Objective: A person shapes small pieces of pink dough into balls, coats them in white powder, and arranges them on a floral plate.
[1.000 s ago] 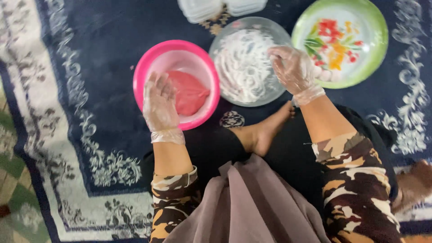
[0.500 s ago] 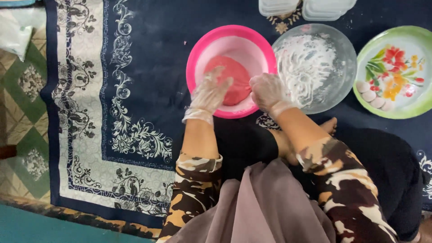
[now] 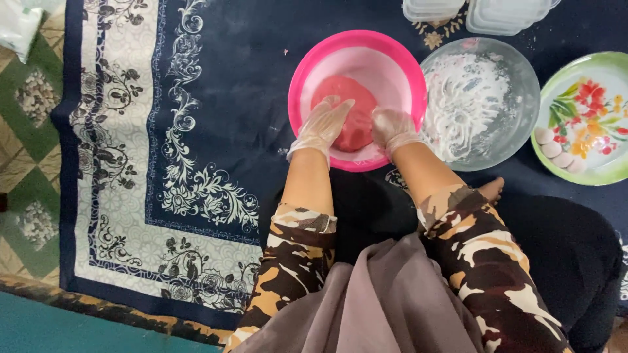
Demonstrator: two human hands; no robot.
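A pink bowl (image 3: 307,78) sits on the dark blue carpet and holds a lump of reddish-pink dough (image 3: 350,98). Both of my hands wear thin clear gloves. My left hand (image 3: 324,124) lies on the dough's left side with its fingers spread over the top. My right hand (image 3: 391,127) presses against the dough's right side, fingers curled around it. To the right stands a glass bowl (image 3: 523,124) dusted with white flour.
A green floral plate (image 3: 585,117) with several pale dough balls along its near rim sits at the far right. Two clear plastic containers (image 3: 477,12) stand at the top edge. My bare foot (image 3: 487,189) rests under the glass bowl. The patterned carpet border (image 3: 118,131) lies left.
My right hand left the flour bowl and came onto the dough. My left hand moved from the pink bowl's rim onto the dough. The view shifted left.
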